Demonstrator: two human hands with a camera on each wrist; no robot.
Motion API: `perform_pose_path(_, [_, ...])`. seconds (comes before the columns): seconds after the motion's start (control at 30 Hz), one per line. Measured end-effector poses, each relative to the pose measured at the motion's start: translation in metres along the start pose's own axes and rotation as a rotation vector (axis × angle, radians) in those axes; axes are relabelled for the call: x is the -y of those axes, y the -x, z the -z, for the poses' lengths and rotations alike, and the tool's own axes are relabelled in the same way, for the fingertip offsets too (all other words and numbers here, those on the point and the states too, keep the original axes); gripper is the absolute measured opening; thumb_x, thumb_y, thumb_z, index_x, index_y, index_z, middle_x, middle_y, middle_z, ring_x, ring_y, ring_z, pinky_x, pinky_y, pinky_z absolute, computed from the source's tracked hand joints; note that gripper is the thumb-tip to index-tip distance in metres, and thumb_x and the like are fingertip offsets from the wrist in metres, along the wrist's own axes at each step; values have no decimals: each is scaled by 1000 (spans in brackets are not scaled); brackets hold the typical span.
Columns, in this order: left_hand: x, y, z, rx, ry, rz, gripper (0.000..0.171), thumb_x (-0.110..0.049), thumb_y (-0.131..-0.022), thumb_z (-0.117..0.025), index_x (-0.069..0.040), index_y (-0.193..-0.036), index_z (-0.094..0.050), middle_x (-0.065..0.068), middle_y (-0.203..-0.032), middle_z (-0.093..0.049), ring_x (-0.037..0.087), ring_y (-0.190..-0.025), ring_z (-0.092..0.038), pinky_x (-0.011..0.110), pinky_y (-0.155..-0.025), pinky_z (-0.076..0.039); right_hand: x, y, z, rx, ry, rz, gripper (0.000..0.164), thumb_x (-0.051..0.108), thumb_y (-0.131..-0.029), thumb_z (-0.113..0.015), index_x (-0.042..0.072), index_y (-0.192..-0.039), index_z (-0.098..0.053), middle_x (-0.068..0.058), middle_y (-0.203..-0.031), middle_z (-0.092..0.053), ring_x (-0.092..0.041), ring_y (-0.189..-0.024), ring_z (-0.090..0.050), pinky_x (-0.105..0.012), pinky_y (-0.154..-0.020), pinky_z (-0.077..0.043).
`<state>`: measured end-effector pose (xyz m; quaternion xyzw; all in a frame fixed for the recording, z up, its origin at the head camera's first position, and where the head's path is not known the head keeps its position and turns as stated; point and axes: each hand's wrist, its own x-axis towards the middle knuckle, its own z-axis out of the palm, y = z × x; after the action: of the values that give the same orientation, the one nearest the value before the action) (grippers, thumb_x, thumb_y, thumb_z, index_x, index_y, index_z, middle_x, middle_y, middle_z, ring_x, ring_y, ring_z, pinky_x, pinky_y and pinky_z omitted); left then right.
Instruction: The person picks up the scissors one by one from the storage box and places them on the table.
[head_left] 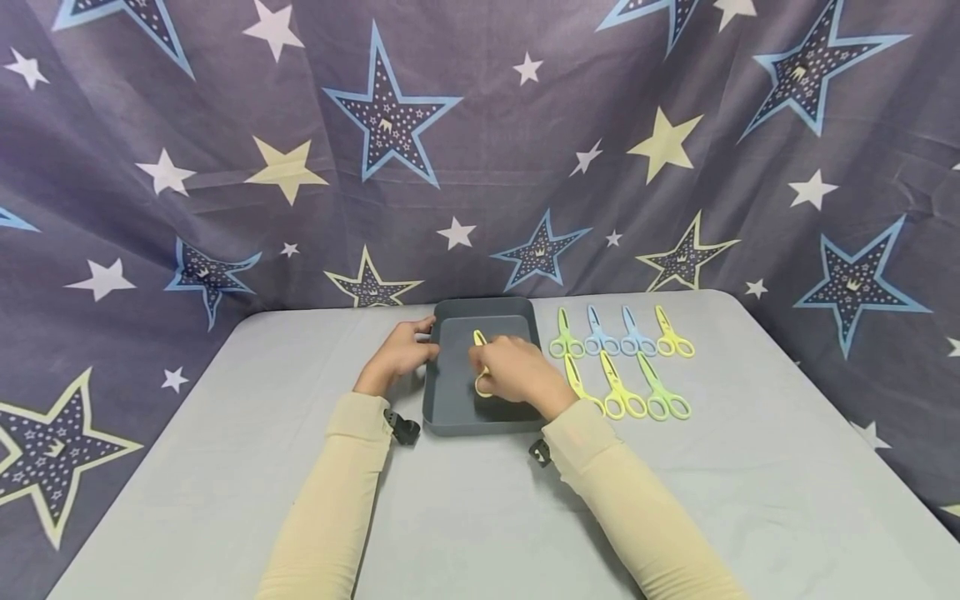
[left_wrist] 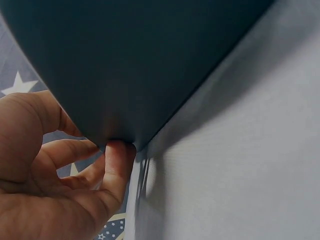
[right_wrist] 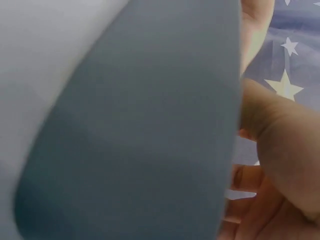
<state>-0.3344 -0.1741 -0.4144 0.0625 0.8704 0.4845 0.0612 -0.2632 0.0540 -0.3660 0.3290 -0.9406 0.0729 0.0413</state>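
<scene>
A dark grey rectangular tray (head_left: 450, 412) rests on the table. Over its inside, my right hand (head_left: 517, 371) holds a pair of yellow scissors (head_left: 479, 337), the blade end pointing to the back. Part of the scissors is hidden behind the fingers. My left hand (head_left: 401, 357) grips the tray by its left side; in the left wrist view its fingers (left_wrist: 117, 162) press on the outside near a corner. From the right wrist the tray's outer wall (right_wrist: 145, 120) covers much of the picture and hides the fingertips and the scissors.
Right of the tray several scissors lie in two rows. The back row has green scissors (head_left: 565, 337), two blue ones and yellow scissors (head_left: 667, 333). In front lie two yellow pairs and light green scissors (head_left: 656, 387). A star-patterned curtain (head_left: 480, 200) hangs behind the table.
</scene>
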Motion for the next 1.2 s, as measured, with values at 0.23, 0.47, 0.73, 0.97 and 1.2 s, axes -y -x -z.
perform_pose_path(0.23, [1, 1, 1, 7, -4, -6, 86, -5, -77, -62, -3, -158, -35, 20, -155, -47, 34, -140, -47, 47, -110, -45, -2, 2, 8, -59, 8, -7, 15, 17, -85, -76, 20, -85, -62, 3, -77, -59, -19, -71, -56, -36, -61, -50])
perform_pose_path(0.47, [2, 1, 1, 5, -10, -14, 85, -5, -77, -63, -2, -158, -36, 19, -155, -47, 30, -140, -46, 44, -109, -45, -4, 4, 12, -95, 18, -14, 14, 17, -85, -78, 19, -88, -64, 2, -81, -62, -18, -73, -57, -36, -62, -51])
perform_pose_path(0.73, [2, 1, 1, 7, 10, -27, 84, -3, -77, -62, -2, -157, -37, 19, -153, -49, 31, -138, -49, 42, -103, -50, -9, 8, 19, -120, 34, -15, 17, 17, -83, -79, 21, -82, -62, 4, -78, -62, -21, -72, -57, -39, -59, -49])
perform_pose_path(0.97, [3, -1, 1, 8, 19, -26, 85, -3, -76, -63, -1, -157, -36, 19, -155, -48, 30, -139, -48, 44, -106, -49, -20, 15, 24, -133, 74, -21, 16, 17, -82, -78, 20, -83, -63, 1, -82, -64, -25, -76, -57, -43, -65, -50])
perform_pose_path(1.2, [2, -1, 1, 16, 18, -29, 85, -4, -77, -62, -2, -158, -35, 19, -155, -47, 30, -140, -48, 43, -106, -48, -32, 25, 27, -126, 123, -87, 15, 18, -83, -76, 20, -85, -62, -6, -86, -62, -30, -74, -55, -44, -57, -50])
